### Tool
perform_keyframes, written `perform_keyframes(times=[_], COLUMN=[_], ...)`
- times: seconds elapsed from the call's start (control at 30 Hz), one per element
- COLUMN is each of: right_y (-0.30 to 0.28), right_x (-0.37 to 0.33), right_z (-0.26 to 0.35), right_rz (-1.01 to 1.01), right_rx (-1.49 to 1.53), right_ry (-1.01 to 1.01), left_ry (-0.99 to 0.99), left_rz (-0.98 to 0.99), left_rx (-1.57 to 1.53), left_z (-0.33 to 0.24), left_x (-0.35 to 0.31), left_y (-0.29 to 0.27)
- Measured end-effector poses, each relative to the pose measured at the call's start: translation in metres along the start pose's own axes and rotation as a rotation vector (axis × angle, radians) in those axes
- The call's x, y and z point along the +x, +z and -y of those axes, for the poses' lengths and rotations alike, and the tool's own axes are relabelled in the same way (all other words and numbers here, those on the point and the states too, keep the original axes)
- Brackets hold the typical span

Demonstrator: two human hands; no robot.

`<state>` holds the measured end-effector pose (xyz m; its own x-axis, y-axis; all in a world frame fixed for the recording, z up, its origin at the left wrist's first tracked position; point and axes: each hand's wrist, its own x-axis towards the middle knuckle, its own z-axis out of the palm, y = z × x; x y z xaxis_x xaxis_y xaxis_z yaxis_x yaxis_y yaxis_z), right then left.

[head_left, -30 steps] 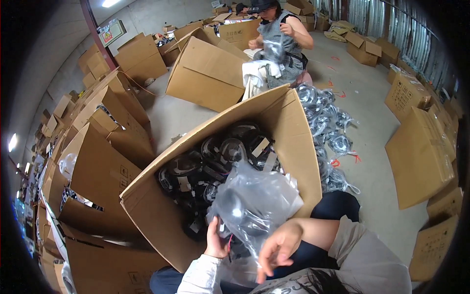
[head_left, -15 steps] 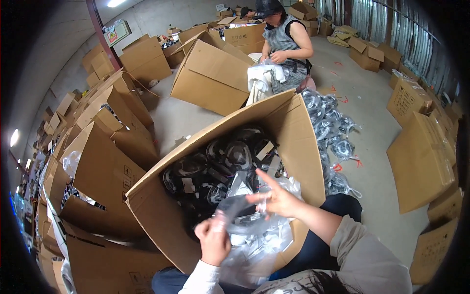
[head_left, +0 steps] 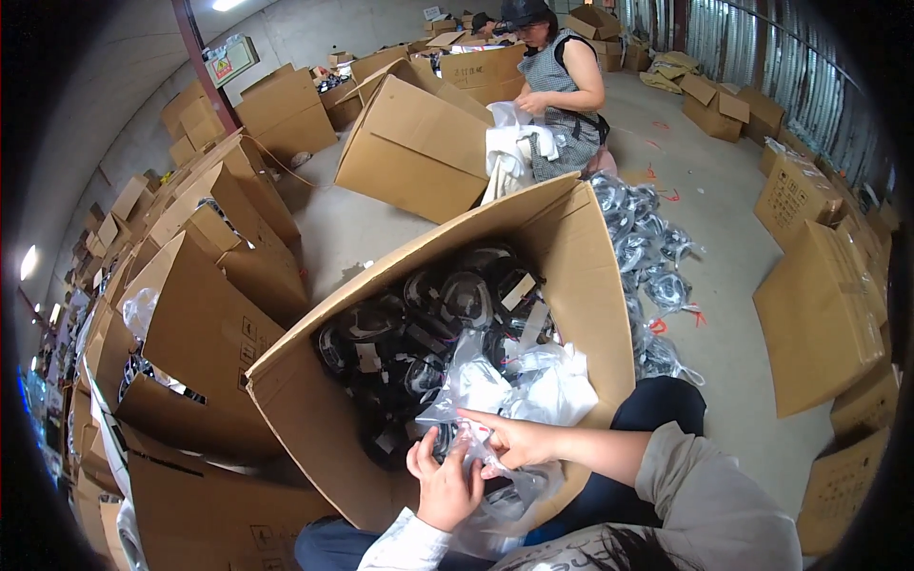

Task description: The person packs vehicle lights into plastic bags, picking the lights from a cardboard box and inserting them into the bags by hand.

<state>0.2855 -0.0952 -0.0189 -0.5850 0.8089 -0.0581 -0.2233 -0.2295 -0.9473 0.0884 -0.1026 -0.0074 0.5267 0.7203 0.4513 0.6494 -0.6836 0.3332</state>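
Note:
A large open cardboard box stands before me, with several black rounded items piled inside; their exact kind is unclear. Both hands work at a clear plastic bag over the box's near side. My left hand has its fingers curled on the bag's left part. From the right, my right hand grips the film close to the left fingertips. Something dark shows through the bag, partly hidden by film and fingers. More clear plastic bags lie loosely on the pile just beyond my hands.
Bagged dark items lie heaped on the floor right of the box. Beyond, a co-worker handles clear plastic beside a tilted carton. Cartons line the left; others stand at the right.
My hands have come together lower over the box, and the stretched film between them is now bunched. My right hand's spread fingers have closed on it. The co-worker's hands have shifted slightly.

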Motion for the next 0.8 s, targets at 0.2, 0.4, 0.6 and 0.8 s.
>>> perform_keyframes(times=[0.2, 0.4, 0.6, 0.8], right_y=[-0.01, -0.007, -0.016, -0.065], right_x=[0.001, 0.007, 0.003, 0.009], right_z=[-0.003, -0.019, -0.01, -0.005], right_rz=[0.065, 0.078, 0.176, -0.568], right_rx=[0.132, 0.11, -0.075, -0.813], right_ry=[0.052, -0.011, 0.229, 0.011], left_ry=[0.039, 0.02, 0.049, -0.018], left_rz=[0.022, 0.207, 0.367, 0.401], left_rx=[-0.025, -0.155, -0.406, -0.555], left_z=[0.007, 0.001, 0.009, 0.002], left_x=[-0.003, -0.003, -0.007, 0.001], left_y=[0.005, 0.006, 0.002, -0.012])
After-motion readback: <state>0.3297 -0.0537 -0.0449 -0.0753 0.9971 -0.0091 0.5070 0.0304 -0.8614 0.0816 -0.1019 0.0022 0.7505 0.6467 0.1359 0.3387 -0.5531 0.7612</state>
